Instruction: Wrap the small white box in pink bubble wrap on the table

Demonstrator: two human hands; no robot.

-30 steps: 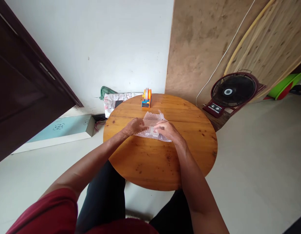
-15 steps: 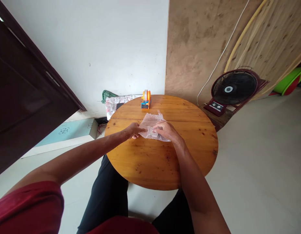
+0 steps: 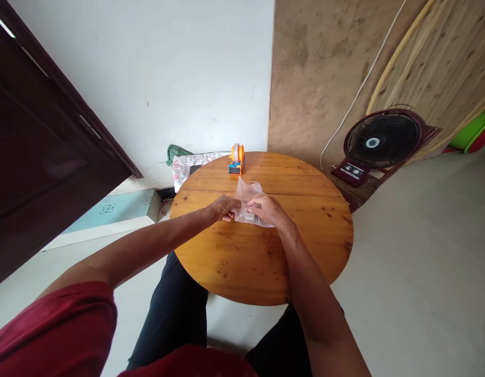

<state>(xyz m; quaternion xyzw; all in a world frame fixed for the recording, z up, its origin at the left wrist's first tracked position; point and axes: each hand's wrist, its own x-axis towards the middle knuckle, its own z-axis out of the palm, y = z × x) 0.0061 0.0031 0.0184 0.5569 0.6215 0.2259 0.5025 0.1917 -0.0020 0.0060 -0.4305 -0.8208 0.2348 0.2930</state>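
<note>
A crumpled sheet of clear bubble wrap [image 3: 250,189] lies near the middle of the round wooden table [image 3: 242,267]. My left hand [image 3: 225,208] is closed on its left edge, with the wrap folded up at the fingers. My right hand [image 3: 266,208] rests over the right part of the wrap, fingers bent and pressing on it from above. Under or inside the wrap there seems to be something pale and flat, but I cannot make it out. Beyond the wrap stands an orange and blue tape dispenser [image 3: 236,159].
At the right, a dark red fan [image 3: 379,146] stands beside the table. Behind the table's left edge lies a white printed sack [image 3: 182,170] with a green bag [image 3: 178,154]. A pale blue box [image 3: 112,209] sits on the floor by the dark door [image 3: 49,136].
My left hand has moved slightly right, folding the left side of the bubble wrap inward and up. The right hand stays nearly in place. The view has shifted a little.
</note>
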